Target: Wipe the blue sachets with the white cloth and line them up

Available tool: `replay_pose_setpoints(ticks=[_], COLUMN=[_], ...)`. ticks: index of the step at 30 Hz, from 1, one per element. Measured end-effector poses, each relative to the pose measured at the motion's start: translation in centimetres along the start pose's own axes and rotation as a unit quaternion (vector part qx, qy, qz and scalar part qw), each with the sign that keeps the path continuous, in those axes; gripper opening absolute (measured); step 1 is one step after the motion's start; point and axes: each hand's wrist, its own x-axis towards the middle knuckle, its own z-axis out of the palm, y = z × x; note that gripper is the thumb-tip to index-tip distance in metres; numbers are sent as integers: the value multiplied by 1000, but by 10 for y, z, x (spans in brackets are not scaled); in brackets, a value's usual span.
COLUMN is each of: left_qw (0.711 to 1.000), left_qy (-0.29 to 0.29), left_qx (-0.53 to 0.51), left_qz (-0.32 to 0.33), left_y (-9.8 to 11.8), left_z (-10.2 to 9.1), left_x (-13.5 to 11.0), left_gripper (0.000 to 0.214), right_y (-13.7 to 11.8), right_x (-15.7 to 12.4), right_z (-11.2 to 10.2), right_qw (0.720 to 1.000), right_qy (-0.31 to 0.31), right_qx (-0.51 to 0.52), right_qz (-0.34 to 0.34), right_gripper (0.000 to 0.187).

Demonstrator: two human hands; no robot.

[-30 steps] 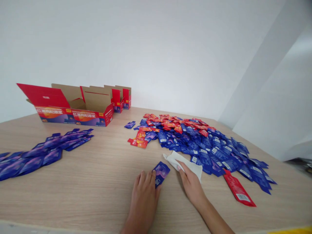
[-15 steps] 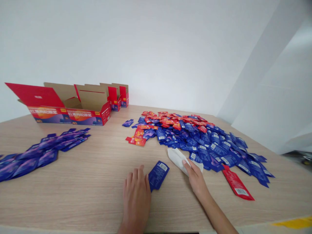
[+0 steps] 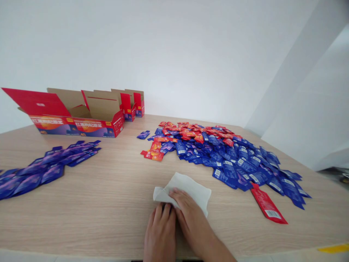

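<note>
A white cloth (image 3: pixel 191 185), perhaps a paper wipe, lies spread on the table near the front. My right hand (image 3: pixel 192 218) presses down on it from above, with fingers together and holding it. Right beside it, my left hand (image 3: pixel 160 231) rests low with bent fingers pressed together at the cloth's near edge. What lies under these fingertips is hidden. The blue sachet seen there earlier is now covered by the cloth and hands. To the right, a single red sachet (image 3: pixel 268 205) with a white label lies on the table.
A large pile of blue sachets (image 3: pixel 229 163) spreads across the right, with red sachets (image 3: pixel 191 131) behind. Overlapping purple-blue sachets (image 3: pixel 51 167) form a row at left. Open red cartons (image 3: pixel 95 127) stand at the back left against the wall. Yellow tape (image 3: pixel 334 249) marks the front right.
My right hand has moved left with the white cloth and laid it over the blue sachet beside my left hand. My left hand has shifted slightly right and nearer the table's front edge.
</note>
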Motion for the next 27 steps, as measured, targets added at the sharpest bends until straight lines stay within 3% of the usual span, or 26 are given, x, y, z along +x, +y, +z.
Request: replay_pose_setpoints(ticks=[4, 6, 9, 13, 19, 22, 27], left_qw=[998, 995, 992, 993, 988, 983, 987], left_qy=[4, 24, 41, 25, 46, 51, 62], left_qx=[56, 84, 110, 111, 125, 150, 130], left_qz=[35, 46, 45, 30, -81, -90, -74], left_y=[-1, 0, 2, 11, 40, 46, 46], left_z=[3, 8, 19, 27, 30, 33, 31], left_x=[-6, -7, -12, -22, -28, -29, -28], left_gripper=[74, 73, 66, 57, 54, 53, 54], right_y=[48, 59, 48, 20, 13, 21, 37], right_x=[-2, -4, -7, -10, -10, -10, -11], right_z=[-14, -18, -4, 21, 19, 11, -2], right_qw=[992, 980, 988, 999, 995, 994, 983], right_qy=[53, 92, 89, -7, -9, -18, 80], right_qx=[-70, -99, -88, -48, -103, -109, -121], right_qz=[90, 143, 95, -23, 3, 3, 115], right_gripper=[45, 47, 49, 59, 62, 57, 48])
